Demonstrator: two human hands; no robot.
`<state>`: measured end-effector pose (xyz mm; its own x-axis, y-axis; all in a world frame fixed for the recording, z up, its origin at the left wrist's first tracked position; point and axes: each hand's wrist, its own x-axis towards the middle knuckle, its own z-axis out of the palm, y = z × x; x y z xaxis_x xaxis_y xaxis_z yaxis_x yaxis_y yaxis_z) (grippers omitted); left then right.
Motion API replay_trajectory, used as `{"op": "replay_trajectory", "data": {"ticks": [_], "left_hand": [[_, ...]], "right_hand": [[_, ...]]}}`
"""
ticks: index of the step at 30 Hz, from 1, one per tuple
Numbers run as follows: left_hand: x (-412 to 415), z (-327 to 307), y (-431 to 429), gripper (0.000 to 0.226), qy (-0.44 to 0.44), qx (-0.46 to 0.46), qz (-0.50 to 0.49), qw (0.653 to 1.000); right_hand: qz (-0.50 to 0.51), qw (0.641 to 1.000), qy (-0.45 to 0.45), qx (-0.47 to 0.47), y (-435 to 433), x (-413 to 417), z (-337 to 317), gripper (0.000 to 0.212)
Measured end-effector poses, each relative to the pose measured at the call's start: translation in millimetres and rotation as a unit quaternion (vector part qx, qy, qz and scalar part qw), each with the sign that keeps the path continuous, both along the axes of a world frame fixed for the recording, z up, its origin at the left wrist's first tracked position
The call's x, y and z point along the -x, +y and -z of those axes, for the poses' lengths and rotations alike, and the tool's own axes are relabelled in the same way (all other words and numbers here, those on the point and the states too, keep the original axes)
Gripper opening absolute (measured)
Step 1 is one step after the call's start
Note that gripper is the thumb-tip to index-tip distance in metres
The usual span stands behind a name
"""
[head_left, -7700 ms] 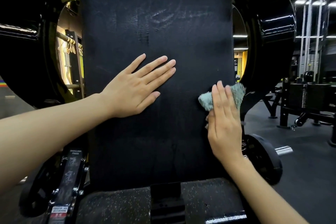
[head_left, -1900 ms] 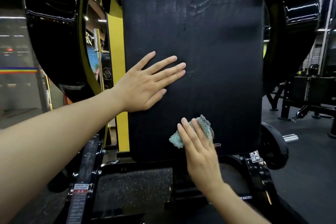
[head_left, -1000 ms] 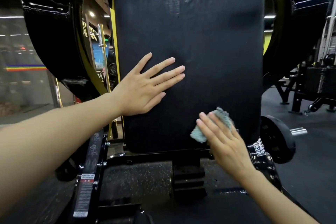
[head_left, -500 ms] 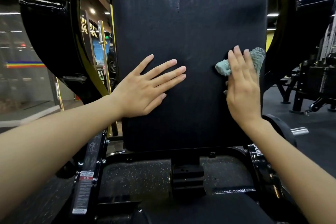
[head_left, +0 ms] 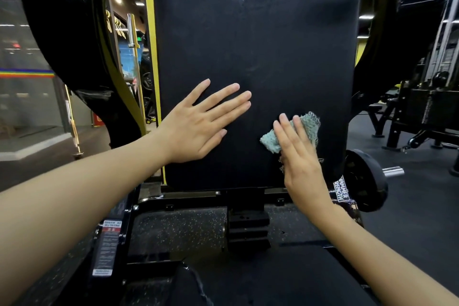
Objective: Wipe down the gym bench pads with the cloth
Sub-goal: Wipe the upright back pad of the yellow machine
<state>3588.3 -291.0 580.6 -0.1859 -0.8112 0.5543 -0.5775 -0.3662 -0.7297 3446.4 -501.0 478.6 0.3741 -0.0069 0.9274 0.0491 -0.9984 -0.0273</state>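
Beside the back pad (head_left: 260,45), a weight plate (head_left: 362,179).

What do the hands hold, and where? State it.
Nothing is gripped. The right hand presses the cloth to the pad, fingers flat across its middle; the left hand lies bare.

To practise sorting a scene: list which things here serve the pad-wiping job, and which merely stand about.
In the job: cloth, back pad, right hand pressing the cloth, left hand flat on the pad.

Standing about: weight plate, warning label, rack at right.
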Motion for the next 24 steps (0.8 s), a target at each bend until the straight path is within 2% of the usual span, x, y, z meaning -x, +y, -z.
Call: {"op": "replay_trajectory", "data": {"ticks": [7, 10, 12, 14, 17, 20, 21, 24], "left_hand": [[8.5, 24.0, 2.5, 0.061, 0.058, -0.039, 0.032, 0.997], [20.6, 25.4, -1.1, 0.056, 0.152, -0.004, 0.107, 0.983], [32.6, 24.6, -4.6, 0.049, 0.246, 0.033, 0.189, 0.950], [43.4, 21.1, -8.5, 0.043, 0.362, 0.074, 0.251, 0.895], [56.0, 8.6, -15.8, 0.042, 0.520, 0.139, 0.274, 0.797], [65.9, -8.9, -22.9, 0.037, 0.619, 0.186, 0.276, 0.711], [68.5, -15.0, -24.5, 0.032, 0.629, 0.197, 0.280, 0.698], [72.9, -32.6, -25.5, 0.023, 0.627, 0.219, 0.276, 0.695]], "right_hand": [[-0.028, 0.998, 0.047, -0.012, 8.8, 14.5, -2.5, 0.061], [-0.036, 0.998, 0.050, -0.007, 14.9, 14.1, -14.3, 0.055], [-0.058, 0.997, 0.051, -0.006, 21.9, 12.5, -25.0, 0.052], [-0.084, 0.995, 0.047, -0.016, 30.1, 10.9, -36.9, 0.050], [-0.111, 0.992, 0.040, -0.046, 41.0, 8.7, -53.9, 0.049], [-0.127, 0.989, 0.044, -0.068, 50.1, 5.7, -68.5, 0.048], [-0.128, 0.988, 0.049, -0.072, 52.6, 4.9, -72.9, 0.047], [-0.124, 0.986, 0.063, -0.090, 56.3, 6.8, -87.1, 0.047]]}}
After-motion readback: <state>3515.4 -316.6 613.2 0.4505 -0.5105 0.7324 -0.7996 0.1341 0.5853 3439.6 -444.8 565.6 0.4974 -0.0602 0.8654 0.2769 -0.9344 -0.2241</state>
